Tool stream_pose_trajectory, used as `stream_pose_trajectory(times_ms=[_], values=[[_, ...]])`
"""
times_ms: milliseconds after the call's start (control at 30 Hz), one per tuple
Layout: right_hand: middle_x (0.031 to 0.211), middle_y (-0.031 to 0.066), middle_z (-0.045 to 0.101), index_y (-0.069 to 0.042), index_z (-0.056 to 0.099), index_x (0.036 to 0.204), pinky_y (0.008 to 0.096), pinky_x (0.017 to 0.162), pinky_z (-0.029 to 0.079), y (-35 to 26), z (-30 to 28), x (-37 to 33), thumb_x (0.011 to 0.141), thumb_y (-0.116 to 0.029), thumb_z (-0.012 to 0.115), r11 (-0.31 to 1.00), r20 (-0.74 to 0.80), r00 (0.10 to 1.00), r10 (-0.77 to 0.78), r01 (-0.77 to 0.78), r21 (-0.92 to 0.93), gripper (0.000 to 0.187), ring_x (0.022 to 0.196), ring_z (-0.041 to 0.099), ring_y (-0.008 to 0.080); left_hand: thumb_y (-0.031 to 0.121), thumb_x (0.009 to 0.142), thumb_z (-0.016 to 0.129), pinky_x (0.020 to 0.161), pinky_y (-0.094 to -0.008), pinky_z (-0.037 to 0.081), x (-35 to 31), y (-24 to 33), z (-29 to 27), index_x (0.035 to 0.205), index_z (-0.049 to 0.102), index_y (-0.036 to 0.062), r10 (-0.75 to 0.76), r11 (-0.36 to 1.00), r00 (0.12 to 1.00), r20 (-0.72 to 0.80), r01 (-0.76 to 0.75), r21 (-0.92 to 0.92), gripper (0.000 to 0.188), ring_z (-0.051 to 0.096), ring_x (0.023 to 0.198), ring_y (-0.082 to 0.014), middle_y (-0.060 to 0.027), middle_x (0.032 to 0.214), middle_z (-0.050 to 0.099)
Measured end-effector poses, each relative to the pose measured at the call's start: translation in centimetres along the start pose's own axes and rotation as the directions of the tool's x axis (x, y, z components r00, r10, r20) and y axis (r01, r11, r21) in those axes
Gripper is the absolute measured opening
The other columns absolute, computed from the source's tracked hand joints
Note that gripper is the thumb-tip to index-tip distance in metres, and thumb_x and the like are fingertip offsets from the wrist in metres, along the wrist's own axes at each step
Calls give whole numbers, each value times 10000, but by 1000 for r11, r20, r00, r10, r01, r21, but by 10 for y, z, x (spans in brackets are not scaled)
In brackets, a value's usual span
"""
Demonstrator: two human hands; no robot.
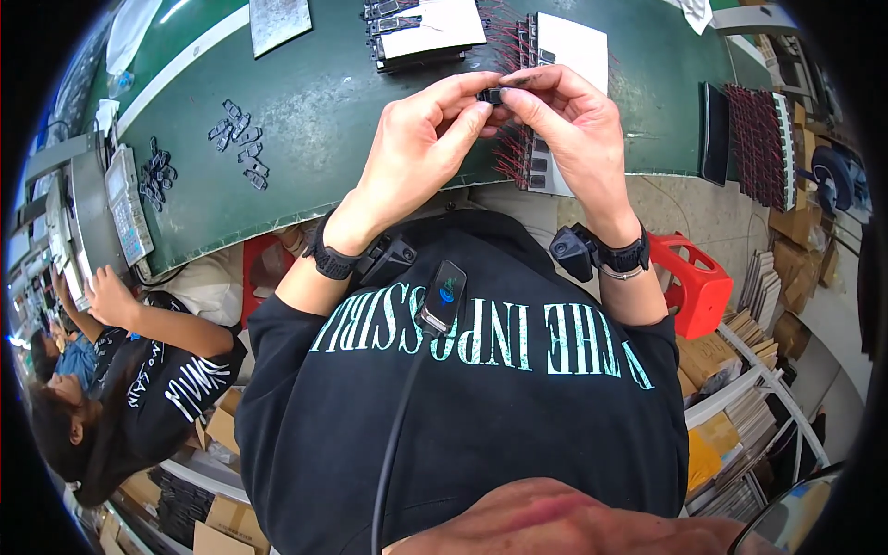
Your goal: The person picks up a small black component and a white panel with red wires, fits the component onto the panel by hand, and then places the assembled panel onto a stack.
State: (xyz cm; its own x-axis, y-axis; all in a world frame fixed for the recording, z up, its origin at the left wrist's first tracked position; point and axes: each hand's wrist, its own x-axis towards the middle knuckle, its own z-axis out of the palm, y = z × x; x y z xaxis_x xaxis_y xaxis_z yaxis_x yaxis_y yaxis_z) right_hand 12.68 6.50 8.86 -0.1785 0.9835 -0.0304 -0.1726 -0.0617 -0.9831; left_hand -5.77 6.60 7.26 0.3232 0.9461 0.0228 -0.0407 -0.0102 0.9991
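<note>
Between my fingertips, over the green table [333, 120], is a small black plastic part [490, 95]. My left hand [427, 125] pinches its left side, and the thumb and forefinger of my right hand [572, 116] close on its right side. The fingers cover most of the part, so its exact kind cannot be made out. Below and behind my right hand lies a white board [555, 176] edged with black parts that have thin red wires. Beyond my left hand, a stack of white boards [444, 26] carries similar wired black parts.
Loose black parts [242, 139] lie in clusters on the table's left. A metal plate [280, 23] rests at the far edge. Rows of red-wired parts [763, 143] hang at the right end. A red stool [692, 285] stands by my right elbow. A co-worker [139, 361] sits at left.
</note>
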Motion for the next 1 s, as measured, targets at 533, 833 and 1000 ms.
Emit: stream_pose_trajectory(times_ms=[533, 833, 1000], values=[[975, 8, 644, -34, 666, 1070, 240, 809, 502, 6, -31, -21, 926, -123, 704, 980, 211, 959, 187, -197, 24, 173, 875, 619, 88, 60, 958, 601, 776, -297, 581, -24, -8, 16, 1326, 557, 35, 105, 975, 991, 83, -119, 188, 371, 750, 884, -200, -142, 952, 752], [985, 2, 637, -43, 630, 1073, 236, 838, 504, 23, -28, -34, 910, -112, 717, 973, 263, 940, 218, -230, 14, 197, 894, 613, 87, 70, 962, 600, 752, -298, 580, -43, -25, 14, 1264, 566, 22, 84, 981, 993, 84, -97, 167, 307, 752, 863, -206, -134, 910, 749], [988, 1, 632, -45, 632, 1070, 224, 844, 506, 29, -25, -40, 905, -89, 716, 980, 227, 954, 193, -197, -7, 189, 907, 611, 81, 71, 968, 590, 730, -296, 579, -47, -27, 13, 1191, 579, 3, 57, 988, 995, 84, -69, 137, 233, 751, 846, -211, -130, 887, 745]])
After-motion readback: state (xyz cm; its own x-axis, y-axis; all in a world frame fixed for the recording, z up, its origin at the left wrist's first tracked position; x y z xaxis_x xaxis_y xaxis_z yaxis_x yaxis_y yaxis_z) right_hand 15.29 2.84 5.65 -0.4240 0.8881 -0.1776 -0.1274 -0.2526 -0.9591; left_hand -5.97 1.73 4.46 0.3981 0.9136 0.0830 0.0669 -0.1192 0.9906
